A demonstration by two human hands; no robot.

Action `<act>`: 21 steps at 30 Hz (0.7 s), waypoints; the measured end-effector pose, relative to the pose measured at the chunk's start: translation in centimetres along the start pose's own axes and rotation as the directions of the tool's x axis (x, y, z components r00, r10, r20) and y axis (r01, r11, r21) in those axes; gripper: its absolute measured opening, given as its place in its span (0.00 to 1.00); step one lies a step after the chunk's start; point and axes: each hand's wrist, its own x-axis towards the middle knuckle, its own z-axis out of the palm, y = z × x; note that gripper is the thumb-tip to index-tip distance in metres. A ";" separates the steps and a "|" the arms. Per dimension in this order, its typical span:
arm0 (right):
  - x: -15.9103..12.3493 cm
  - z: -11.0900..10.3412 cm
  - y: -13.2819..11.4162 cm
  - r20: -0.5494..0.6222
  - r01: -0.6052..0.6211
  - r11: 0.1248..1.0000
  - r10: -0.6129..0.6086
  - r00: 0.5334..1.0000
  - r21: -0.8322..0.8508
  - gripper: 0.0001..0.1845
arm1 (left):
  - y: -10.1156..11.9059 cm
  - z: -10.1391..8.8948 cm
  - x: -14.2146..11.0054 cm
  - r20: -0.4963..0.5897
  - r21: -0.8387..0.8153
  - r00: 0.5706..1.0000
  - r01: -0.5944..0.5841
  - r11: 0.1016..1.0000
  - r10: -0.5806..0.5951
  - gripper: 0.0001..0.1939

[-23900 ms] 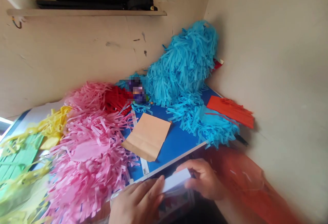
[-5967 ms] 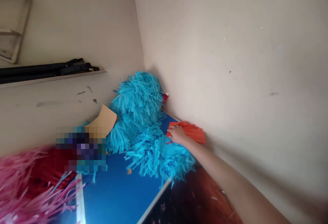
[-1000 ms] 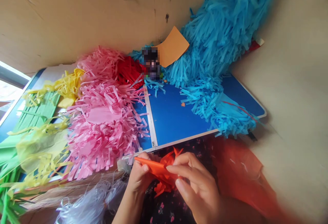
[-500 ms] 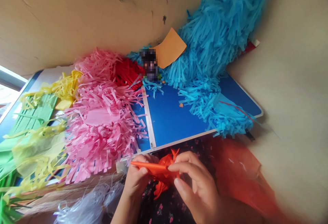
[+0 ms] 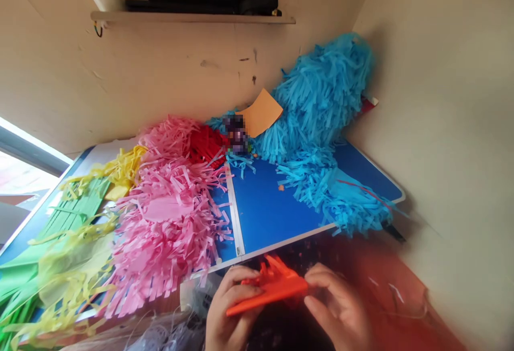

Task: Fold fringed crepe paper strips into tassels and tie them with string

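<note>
Low in the head view, below the table's front edge, a folded piece of orange tissue paper (image 5: pixel 277 289) with cut strips is held over the lap. My left hand (image 5: pixel 235 305) grips its left part, the fingers lying over the fold and the thumb hidden. My right hand (image 5: pixel 335 300) has thumb and fingers around the right end of the fold; the fingertips there are slightly blurred. Loose strips stick up between the two hands.
The blue table (image 5: pixel 273 206) carries fringed pink paper (image 5: pixel 168 233), blue paper (image 5: pixel 321 99), red paper (image 5: pixel 206 144), yellow paper (image 5: pixel 124 169) and green paper (image 5: pixel 76 211). An orange sheet (image 5: pixel 261 112) leans at the back. Above is a wall shelf (image 5: pixel 193 17); orange material (image 5: pixel 397 286) lies at right.
The camera view has tipped up, bringing the shelf in. The orange paper is now turned and tilted, its right end higher. My left hand's fingers have come over the fold.
</note>
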 end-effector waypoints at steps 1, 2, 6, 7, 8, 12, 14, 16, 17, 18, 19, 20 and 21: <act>-0.2 -0.5 0.4 0.047 -0.038 0.999 0.037 0.998 0.021 0.07 | -0.1 0.3 0.1 0.020 0.016 1.000 -0.013 1.000 0.012 0.11; -0.3 -1.1 0.8 0.101 -0.067 0.997 0.062 0.993 0.041 0.09 | -0.2 0.5 0.2 0.047 0.025 0.999 -0.023 0.999 0.022 0.11; -0.8 -2.9 1.9 0.115 -0.087 0.991 0.075 0.990 0.099 0.13 | -0.1 1.7 0.8 0.119 0.011 0.992 -0.047 0.999 0.046 0.09; -1.0 -3.2 2.0 0.082 -0.088 0.991 0.080 0.993 0.100 0.12 | 0.0 2.0 0.8 0.133 0.003 0.990 -0.047 0.999 0.047 0.09; -1.2 -3.3 2.1 0.046 -0.093 0.991 0.089 0.995 0.097 0.11 | 0.2 2.4 0.8 0.143 -0.003 0.989 -0.037 0.999 0.037 0.09; -1.5 -3.5 2.4 -0.015 -0.140 0.984 0.143 0.990 0.112 0.11 | 0.1 3.6 0.1 0.069 0.030 0.995 0.072 0.997 -0.074 0.07; -1.5 -3.4 2.6 -0.009 -0.207 0.966 0.211 0.977 0.158 0.14 | -0.5 3.7 -0.4 0.041 0.088 0.995 0.085 0.992 -0.089 0.12; -1.5 -3.3 2.8 -0.006 -0.287 0.935 0.295 0.955 0.208 0.16 | -1.4 3.6 -0.8 0.087 0.138 0.993 0.063 0.988 -0.075 0.17; -1.4 -3.2 2.8 -0.007 -0.318 0.919 0.329 0.944 0.233 0.17 | -1.8 3.4 -0.9 0.113 0.148 0.991 0.055 0.988 -0.072 0.17; -1.4 -3.1 2.9 -0.005 -0.338 0.905 0.351 0.936 0.257 0.18 | -2.1 3.3 -0.9 0.130 0.150 0.989 0.054 0.987 -0.074 0.17; -1.4 -3.0 3.1 -0.003 -0.351 0.893 0.367 0.930 0.281 0.19 | -2.3 3.2 -0.9 0.139 0.149 0.987 0.061 0.987 -0.082 0.16; -1.4 -2.9 3.2 0.006 -0.365 0.880 0.381 0.924 0.305 0.20 | -2.3 3.2 -0.9 0.141 0.149 0.986 0.069 0.986 -0.090 0.15; -1.4 -2.8 3.3 0.013 -0.374 0.866 0.392 0.920 0.331 0.21 | -2.3 3.3 -0.9 0.148 0.151 0.985 0.068 0.986 -0.090 0.14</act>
